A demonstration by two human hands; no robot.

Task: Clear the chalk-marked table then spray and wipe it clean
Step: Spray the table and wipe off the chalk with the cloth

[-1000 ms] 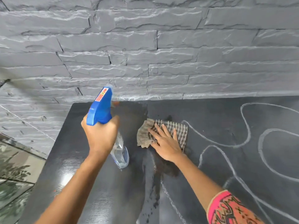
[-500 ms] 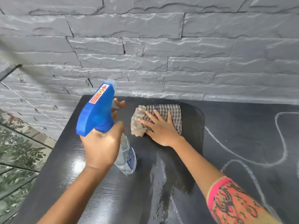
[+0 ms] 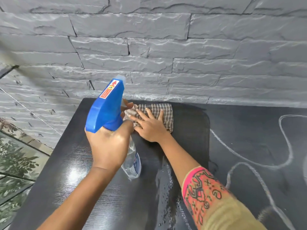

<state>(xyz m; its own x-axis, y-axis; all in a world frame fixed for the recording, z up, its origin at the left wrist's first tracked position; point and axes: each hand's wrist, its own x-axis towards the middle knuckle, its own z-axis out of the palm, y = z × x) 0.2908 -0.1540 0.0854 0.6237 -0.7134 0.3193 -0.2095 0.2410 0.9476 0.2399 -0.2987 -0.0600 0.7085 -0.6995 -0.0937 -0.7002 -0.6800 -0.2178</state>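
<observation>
Blue-topped spray bottle (image 3: 108,107), one; cloth (image 3: 166,112), one.

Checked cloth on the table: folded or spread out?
Folded. The checked cloth is a compact pad with a thick edge, bunched at one end, under the flat right hand.

From the cloth (image 3: 166,110), open tabletop (image 3: 240,130) stretches toward three o'clock — the stone wall (image 3: 166,63) closes off twelve, and the spray bottle (image 3: 108,110) in the left hand (image 3: 108,146) crowds nine o'clock.
</observation>
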